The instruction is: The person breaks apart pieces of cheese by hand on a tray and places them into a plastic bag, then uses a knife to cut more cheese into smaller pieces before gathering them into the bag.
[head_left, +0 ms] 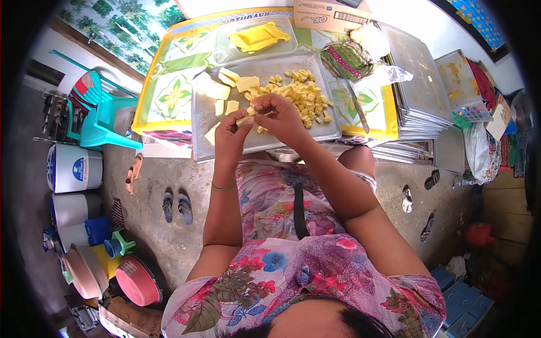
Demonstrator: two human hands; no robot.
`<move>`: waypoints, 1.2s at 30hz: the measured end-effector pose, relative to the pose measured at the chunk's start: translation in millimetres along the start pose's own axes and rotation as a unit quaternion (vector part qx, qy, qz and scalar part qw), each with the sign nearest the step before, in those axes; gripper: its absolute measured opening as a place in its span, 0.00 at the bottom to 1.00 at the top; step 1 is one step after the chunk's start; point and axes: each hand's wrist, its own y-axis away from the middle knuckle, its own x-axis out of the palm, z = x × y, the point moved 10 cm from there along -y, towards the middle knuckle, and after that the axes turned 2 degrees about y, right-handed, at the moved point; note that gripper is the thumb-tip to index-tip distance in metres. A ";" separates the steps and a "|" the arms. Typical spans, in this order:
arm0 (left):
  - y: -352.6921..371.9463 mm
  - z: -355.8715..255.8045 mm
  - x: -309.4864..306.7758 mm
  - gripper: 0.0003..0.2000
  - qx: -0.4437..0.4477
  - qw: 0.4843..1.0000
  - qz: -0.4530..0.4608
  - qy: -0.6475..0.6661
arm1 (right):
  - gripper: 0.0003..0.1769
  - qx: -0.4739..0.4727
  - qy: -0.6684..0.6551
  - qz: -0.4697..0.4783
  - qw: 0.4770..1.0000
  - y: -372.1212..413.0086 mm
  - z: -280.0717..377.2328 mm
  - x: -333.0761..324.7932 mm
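Observation:
Both my hands meet over the near-left part of a metal tray on the table. My left hand is closed on a small strip of pale yellow cheese, gripped between thumb and fingers. With its fingertips pinched together, my right hand is closed on a small cheese piece right beside that strip. A heap of small cheese cubes lies beyond and right of my right hand. Larger cheese slabs and blocks lie at the tray's left and back.
Behind the tray stands a clear plastic container with a yellow cloth-like item. A knife lies right of the tray, near a green and pink patterned cloth. Stacked metal trays stand farther right. A turquoise chair is at left.

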 end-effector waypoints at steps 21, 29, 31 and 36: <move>1.7 3.3 -0.2 0.10 0.005 1.000 -0.017 0.000 | 0.15 -0.043 0.062 -0.004 0.997 2.5 12.7 2.3; 3.6 0.6 -1.6 0.10 0.016 0.999 -0.034 0.002 | 0.12 -0.066 0.098 -0.009 0.993 4.2 21.2 3.7; 4.0 -1.3 -1.1 0.09 0.020 0.999 -0.037 0.006 | 0.11 -0.060 0.090 -0.012 0.994 3.4 19.8 3.0; 5.3 -4.5 1.1 0.09 0.030 0.999 -0.031 0.011 | 0.11 -0.053 0.074 -0.019 0.996 3.2 14.1 1.4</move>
